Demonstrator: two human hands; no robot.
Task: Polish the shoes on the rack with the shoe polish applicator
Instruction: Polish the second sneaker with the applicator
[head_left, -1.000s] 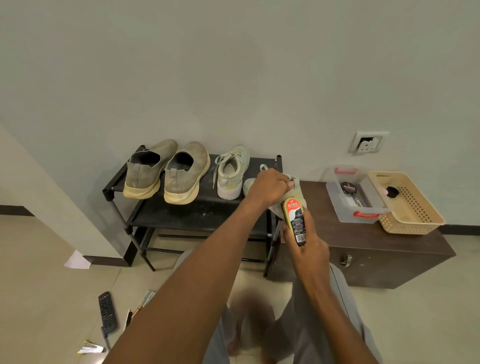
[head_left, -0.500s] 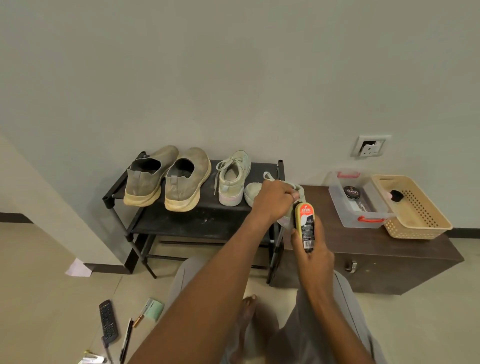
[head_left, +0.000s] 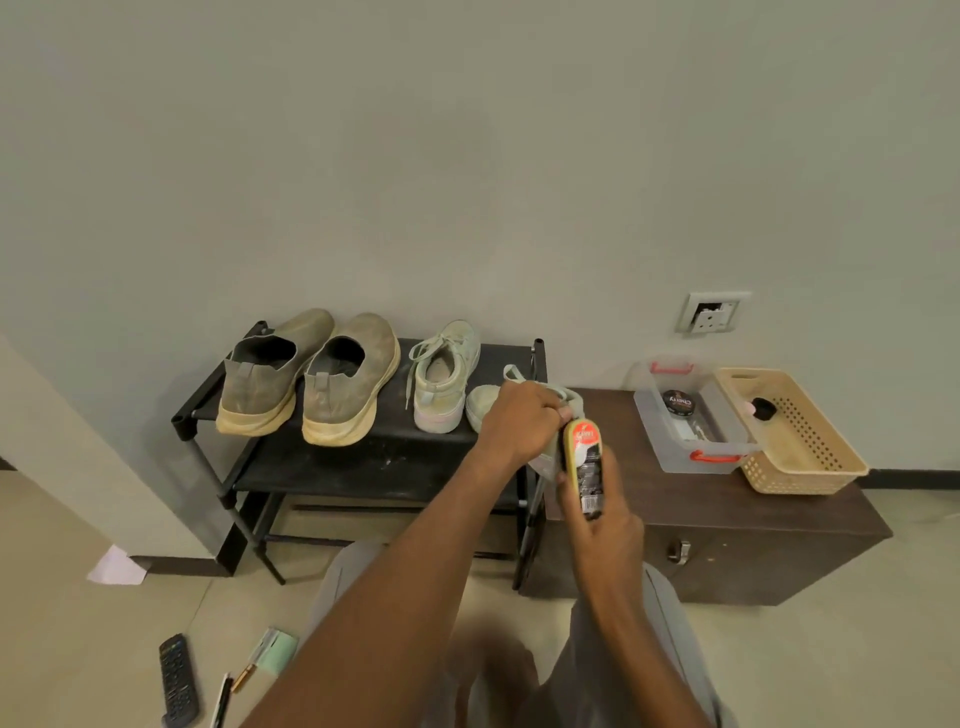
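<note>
1. Right hand (head_left: 605, 525) grips the applicator (head_left: 583, 467), long axis upright, tip toward the sneaker (head_left: 540, 410).
2. Left hand (head_left: 517, 423) clasps that sneaker at the rack's (head_left: 363, 457) right end.
3. Sneaker touches the applicator tip, directly left of it.

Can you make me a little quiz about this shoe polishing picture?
1. True or false: the left hand holds a pale green sneaker.
2. How many shoes stand untouched on the black rack? A) one B) three C) five
3. What does the right hand grip?

Key
1. True.
2. B: two tan slip-on shoes and one laced sneaker.
3. The shoe polish applicator.
</note>
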